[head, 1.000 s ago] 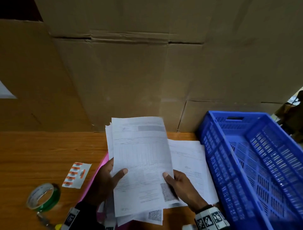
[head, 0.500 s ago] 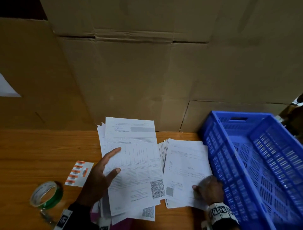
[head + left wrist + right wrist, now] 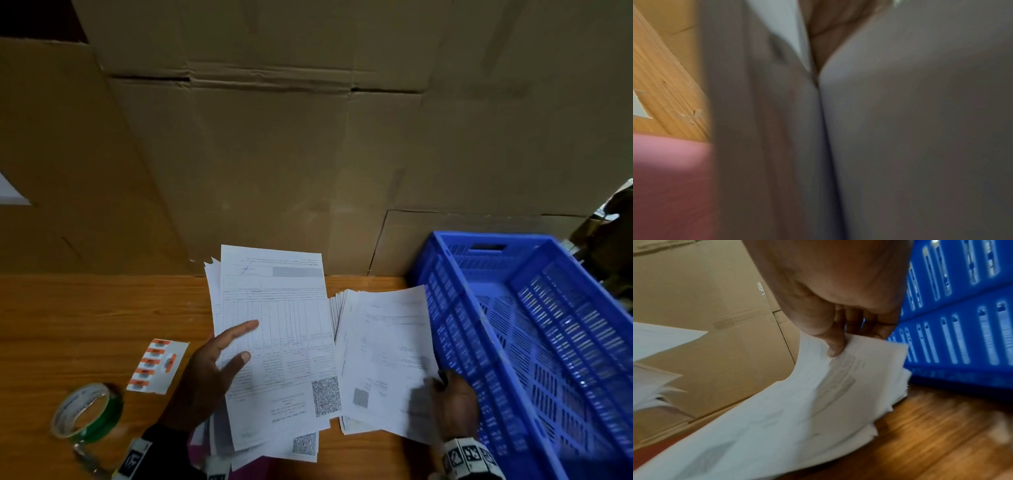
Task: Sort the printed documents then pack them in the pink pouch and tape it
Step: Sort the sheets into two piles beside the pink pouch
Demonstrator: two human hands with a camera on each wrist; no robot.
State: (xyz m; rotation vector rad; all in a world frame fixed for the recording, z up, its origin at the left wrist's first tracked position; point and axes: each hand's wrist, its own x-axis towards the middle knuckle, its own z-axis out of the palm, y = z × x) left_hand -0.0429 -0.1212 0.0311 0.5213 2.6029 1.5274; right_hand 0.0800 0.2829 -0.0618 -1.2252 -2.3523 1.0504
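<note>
Two lots of printed documents show in the head view. My left hand (image 3: 246,342) holds the left stack (image 3: 281,342) by its left edge, thumb and forefinger on top, the other fingers hidden beneath. The stack is tilted up over the pink pouch (image 3: 197,445), which peeks out below it and fills the corner of the left wrist view (image 3: 663,170). The right pile (image 3: 383,359) lies on the table beside the crate. My right hand (image 3: 442,380) pinches the near right corner of its top sheet (image 3: 838,386), thumb (image 3: 835,347) on top, and the corner is lifted.
A blue plastic crate (image 3: 513,342) stands at the right, touching the right pile. A green tape roll (image 3: 87,411) and a sheet of orange stickers (image 3: 157,365) lie on the wooden table (image 3: 85,325) at the left. Cardboard boxes (image 3: 308,154) wall off the back.
My right hand let go of the sheet both hands held, moved right to the other pile and now lifts its top sheet's corner. My left forefinger stretched out over the left stack.
</note>
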